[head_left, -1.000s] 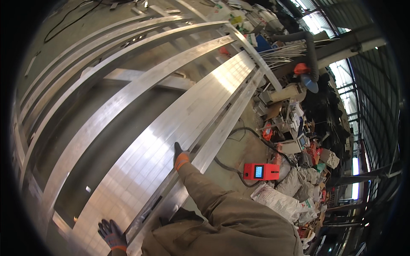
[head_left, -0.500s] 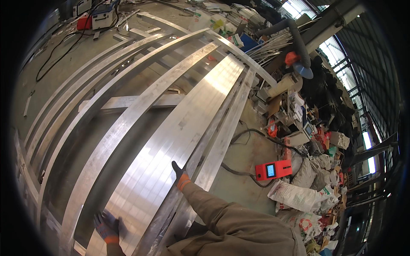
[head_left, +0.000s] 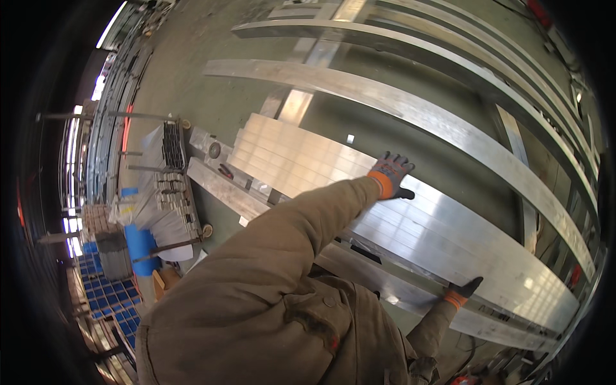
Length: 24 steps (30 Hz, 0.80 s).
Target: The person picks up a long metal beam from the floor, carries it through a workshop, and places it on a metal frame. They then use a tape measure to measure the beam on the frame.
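Observation:
A row of long silver aluminium bars (head_left: 295,154) lies side by side, forming one wide flat surface with slightly staggered ends at the left. My left hand (head_left: 391,169), in a grey glove with an orange cuff, is at the row's far edge. Its fingers are spread over that edge and the thumb points right across the top. Against the near edge, further right, is my right hand (head_left: 464,289) in a matching glove. Its dark thumb lies on the top surface; the other fingers are hidden below the edge.
Long metal beams (head_left: 385,96) run beyond the row, resting on crosspieces (head_left: 298,106). Nearer me lies another beam (head_left: 224,192), with a tape roll (head_left: 214,150) and red-handled pliers (head_left: 226,171) beside it. Racks with stacked profiles (head_left: 176,199) and a blue roll (head_left: 140,249) stand left.
The view has swung left, bringing the bars' left end and the racks into sight; the red machine is gone from view. Both hands stay at opposite edges of the row.

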Tool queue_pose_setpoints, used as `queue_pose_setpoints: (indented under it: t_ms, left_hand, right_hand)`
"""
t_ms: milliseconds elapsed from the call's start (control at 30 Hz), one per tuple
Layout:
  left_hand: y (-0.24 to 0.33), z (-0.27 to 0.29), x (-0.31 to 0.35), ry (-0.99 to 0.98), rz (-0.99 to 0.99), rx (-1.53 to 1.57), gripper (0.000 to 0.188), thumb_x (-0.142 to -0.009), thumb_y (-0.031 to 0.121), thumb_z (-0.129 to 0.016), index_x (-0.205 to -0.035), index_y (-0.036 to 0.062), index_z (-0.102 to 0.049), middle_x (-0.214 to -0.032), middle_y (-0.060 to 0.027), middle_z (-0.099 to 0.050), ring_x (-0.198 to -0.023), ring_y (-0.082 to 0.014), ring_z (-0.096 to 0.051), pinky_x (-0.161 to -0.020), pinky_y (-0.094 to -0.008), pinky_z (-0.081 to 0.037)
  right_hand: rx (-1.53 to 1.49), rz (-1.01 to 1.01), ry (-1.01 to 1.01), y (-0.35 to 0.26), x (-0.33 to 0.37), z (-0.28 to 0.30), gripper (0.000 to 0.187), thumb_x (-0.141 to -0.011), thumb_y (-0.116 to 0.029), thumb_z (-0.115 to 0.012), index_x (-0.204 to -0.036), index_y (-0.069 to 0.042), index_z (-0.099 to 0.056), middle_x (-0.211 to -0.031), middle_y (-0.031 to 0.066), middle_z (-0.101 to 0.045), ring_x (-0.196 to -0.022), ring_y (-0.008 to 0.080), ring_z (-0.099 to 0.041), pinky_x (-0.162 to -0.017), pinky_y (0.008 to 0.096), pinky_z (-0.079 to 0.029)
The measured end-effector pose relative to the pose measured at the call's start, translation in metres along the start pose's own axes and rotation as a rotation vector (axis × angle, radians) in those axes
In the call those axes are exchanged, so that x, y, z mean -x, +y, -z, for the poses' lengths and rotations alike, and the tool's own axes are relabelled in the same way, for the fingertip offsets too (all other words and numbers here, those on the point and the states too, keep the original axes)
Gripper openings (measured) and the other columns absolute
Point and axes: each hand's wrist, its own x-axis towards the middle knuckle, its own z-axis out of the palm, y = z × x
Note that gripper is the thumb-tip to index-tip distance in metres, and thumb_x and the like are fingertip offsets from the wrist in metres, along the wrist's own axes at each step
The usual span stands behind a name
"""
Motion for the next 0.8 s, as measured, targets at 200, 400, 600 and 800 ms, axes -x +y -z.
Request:
queue_pose_setpoints:
  t_ms: [200, 400, 600, 800]
  left_hand:
    - [-0.074, 0.005, 0.098, 0.550, 0.226, 0.122, 0.069, -0.095, 0.043, -0.072, -0.150, 0.0048, -0.052, -0.154, -0.0218, -0.050, -0.143, -0.0408, -0.046, -0.122, -0.0521, -0.035]
    - [-0.319, -0.009, 0.277, 0.938, 0.977, 0.092, 0.070, -0.098, 0.036, -0.070, -0.151, -0.0024, -0.047, -0.150, -0.0290, -0.053, -0.140, -0.0449, -0.049, -0.121, -0.0448, -0.039]
    - [-0.448, -0.038, 0.359, 0.683, 1.121, 0.471, 0.098, -0.088, 0.058, -0.078, -0.160, 0.0022, -0.041, -0.157, -0.0254, -0.051, -0.145, -0.0412, -0.049, -0.121, -0.0461, -0.040]
    - [-0.454, -0.025, 0.361, 0.533, 1.082, 0.661, 0.088, -0.089, 0.064, -0.073, -0.153, 0.0071, -0.052, -0.155, -0.0196, -0.054, -0.142, -0.0393, -0.053, -0.118, -0.0457, -0.044]
  right_hand:
    - [0.517, 0.023, -0.117, -0.004, 0.014, -0.003, 0.120, -0.079, -0.011, -0.087, -0.172, -0.011, -0.011, -0.176, 0.0178, -0.021, -0.160, 0.0319, -0.029, -0.131, 0.0383, -0.025]
    - [0.945, -0.131, -0.163, -0.036, 0.079, -0.064, 0.102, -0.095, -0.043, -0.076, -0.167, 0.002, -0.020, -0.167, 0.0266, -0.036, -0.153, 0.0380, -0.040, -0.124, 0.0428, -0.038]
    - [0.321, 0.118, 0.123, -0.171, 0.163, -0.228, 0.060, -0.109, -0.032, -0.064, -0.153, 0.006, -0.048, -0.150, 0.0243, -0.056, -0.130, 0.0299, -0.058, -0.111, 0.0440, -0.048]
    - [0.532, 0.571, -0.562, -0.247, 0.239, -0.481, 0.045, -0.109, -0.018, -0.063, -0.147, 0.004, -0.054, -0.141, 0.0201, -0.062, -0.126, 0.0266, -0.060, -0.107, 0.0388, -0.049]
